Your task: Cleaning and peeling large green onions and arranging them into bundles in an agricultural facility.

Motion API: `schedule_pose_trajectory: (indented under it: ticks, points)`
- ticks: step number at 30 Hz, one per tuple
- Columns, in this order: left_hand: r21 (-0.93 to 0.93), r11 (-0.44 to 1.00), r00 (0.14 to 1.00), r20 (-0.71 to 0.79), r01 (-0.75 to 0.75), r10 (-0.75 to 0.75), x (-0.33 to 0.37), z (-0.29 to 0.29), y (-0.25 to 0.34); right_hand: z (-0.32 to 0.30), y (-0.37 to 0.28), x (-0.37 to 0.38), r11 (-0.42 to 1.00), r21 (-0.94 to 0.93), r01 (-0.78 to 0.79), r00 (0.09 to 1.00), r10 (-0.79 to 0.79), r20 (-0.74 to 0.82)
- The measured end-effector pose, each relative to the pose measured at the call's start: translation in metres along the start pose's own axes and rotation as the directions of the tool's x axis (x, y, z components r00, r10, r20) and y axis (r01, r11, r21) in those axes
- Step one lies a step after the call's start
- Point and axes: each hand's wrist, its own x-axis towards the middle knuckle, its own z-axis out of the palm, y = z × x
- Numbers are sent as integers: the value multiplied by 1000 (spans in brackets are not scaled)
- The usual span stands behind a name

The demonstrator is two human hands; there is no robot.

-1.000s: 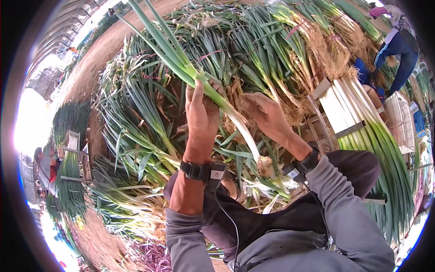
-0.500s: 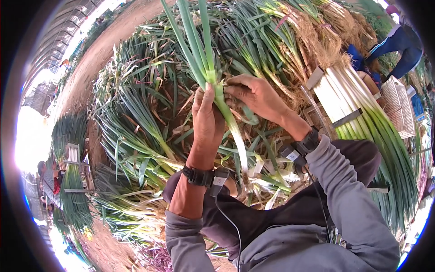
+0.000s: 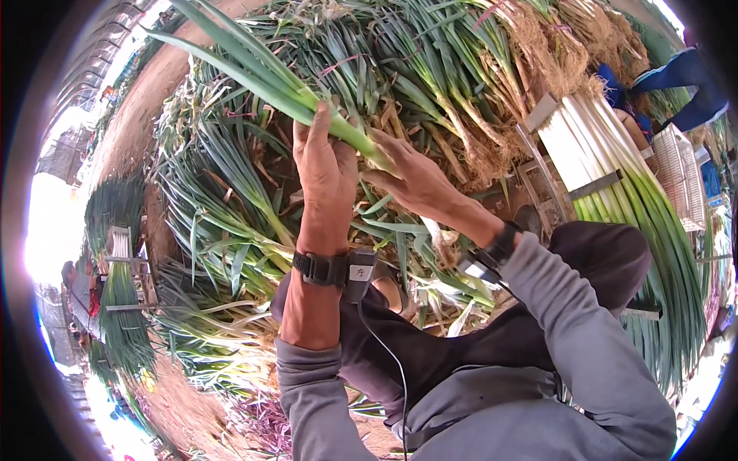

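A long green onion [image 3: 269, 86] slants across in front of me, its leaves toward the upper left. My left hand [image 3: 327, 157] is closed around the stalk just below where the leaves fork. My right hand [image 3: 419, 175] grips the paler shaft lower down, with its fingers over it. That hand hides part of the shaft; a white end with roots [image 3: 440, 244] shows below it, close to the right wrist. Black straps with small devices sit on both wrists.
Piled green onions [image 3: 238, 173] surround me at the left and far side, with rooty bundles [image 3: 530, 46] at the far right. Trimmed white-stemmed onions [image 3: 592, 146] lie in a metal rack at my right. Beyond stands a white crate [image 3: 676, 178]. Loose peelings lie before my knees.
The green onion has tipped from nearly upright to a slant, its leaves swinging left. My left hand has moved up and left; my right hand has shifted slightly left and down onto the shaft.
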Motion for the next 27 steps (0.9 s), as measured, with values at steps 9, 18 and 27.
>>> schedule_pose_trajectory:
  ticks: [9, 18, 27]
  points:
    - [350, 933, 925, 321, 83, -203, -6, 4, 3, -19, 6, 7, 771, 603, -204, 968, 65, 244]
    - [302, 952, 981, 193, -39, -21, -1, -10, 9, -4, 18, -40, 955, 71, -289, 917, 254, 307]
    - [107, 987, 973, 210, -121, 96, 18, -8, 31, -34, 3, -39, 888, 382, -256, 960, 187, 208]
